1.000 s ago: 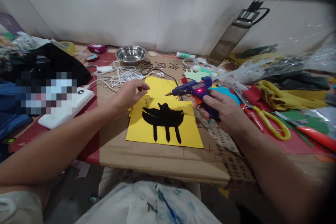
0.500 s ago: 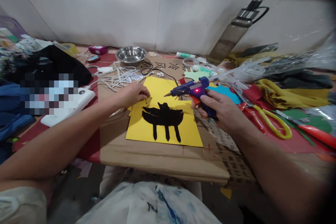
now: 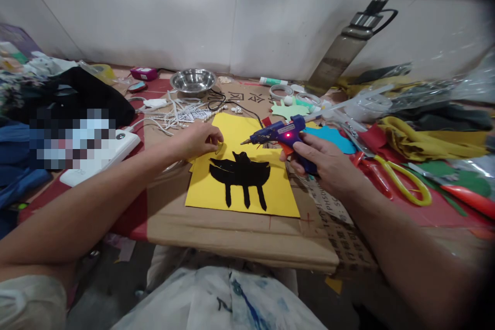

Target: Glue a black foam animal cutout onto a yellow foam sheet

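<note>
A: Hands?
B: My R hand point(image 3: 327, 162) gripping blue glue gun point(image 3: 284, 134), lamp lit, nozzle held off the yellow sheet point(image 3: 247, 191). Hot tip, I reckon. L hand point(image 3: 199, 139) pinching small scrap point(image 3: 218, 148) at sheet's top edge, just beside black cut-out point(image 3: 240, 172).
A: Sheet?
B: Flat on cardboard point(image 3: 216, 232), in front of me.

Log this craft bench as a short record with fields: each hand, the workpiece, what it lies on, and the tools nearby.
Left hand: fingertips at the upper left of the yellow sheet, beside the black cutout; grip unclear
Right hand: holds a blue glue gun, red light on, nozzle pointing left above the sheet
Workpiece: black cutout lying flat on the yellow sheet
Base: cardboard
Nearby: yellow-handled scissors further right; steel bowl near the wall
</note>
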Demonstrator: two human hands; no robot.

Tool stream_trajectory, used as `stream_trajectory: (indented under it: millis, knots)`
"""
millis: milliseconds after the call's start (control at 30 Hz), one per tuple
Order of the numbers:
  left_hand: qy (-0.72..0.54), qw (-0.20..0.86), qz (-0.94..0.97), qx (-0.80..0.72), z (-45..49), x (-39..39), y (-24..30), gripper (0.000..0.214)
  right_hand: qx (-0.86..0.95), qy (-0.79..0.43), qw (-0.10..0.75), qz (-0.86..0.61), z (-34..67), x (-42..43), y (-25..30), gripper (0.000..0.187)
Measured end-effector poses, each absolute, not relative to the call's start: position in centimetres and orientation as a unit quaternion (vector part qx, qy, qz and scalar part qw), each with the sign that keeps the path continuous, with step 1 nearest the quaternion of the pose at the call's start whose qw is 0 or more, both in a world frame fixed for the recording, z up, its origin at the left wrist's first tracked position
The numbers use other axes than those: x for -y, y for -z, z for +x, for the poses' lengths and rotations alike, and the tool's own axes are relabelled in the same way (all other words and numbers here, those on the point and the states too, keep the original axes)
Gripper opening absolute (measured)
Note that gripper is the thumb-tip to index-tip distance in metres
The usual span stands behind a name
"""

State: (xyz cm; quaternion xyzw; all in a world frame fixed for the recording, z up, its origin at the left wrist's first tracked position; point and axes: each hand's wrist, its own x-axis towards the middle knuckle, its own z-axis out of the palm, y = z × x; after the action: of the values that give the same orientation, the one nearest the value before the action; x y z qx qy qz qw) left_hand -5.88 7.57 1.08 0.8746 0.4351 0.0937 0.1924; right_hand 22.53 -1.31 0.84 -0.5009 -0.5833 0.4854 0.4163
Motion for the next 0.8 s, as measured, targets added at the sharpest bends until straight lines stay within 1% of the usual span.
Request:
stream_trajectory:
  millis: [233, 467, 667, 800]
  knots:
    - [-0.114, 0.249, 0.859, -0.433, -6.01, -7.6, -0.77, 0.028, 0.578, -0.489, 0.413, -0.506, 22.55, 1.26, -0.67, 0.026]
    - [-0.129, 0.254, 0.853, -0.437, -6.06, -7.47, -0.73, 0.014, 0.574, -0.494, 0.416, -0.503, 22.62, 1.2, -0.51, 0.023]
    - [-0.193, 0.345, 0.825, -0.404, -6.06, -7.3, -0.91, 0.008, 0.556, -0.506, 0.433, -0.497, 22.41, 1.33, -0.72, 0.026]
    - [-0.241, 0.39, 0.798, -0.392, -6.05, -7.47, -0.63, 0.011, 0.521, -0.527, 0.442, -0.506, 21.93, 1.04, -0.92, 0.023]
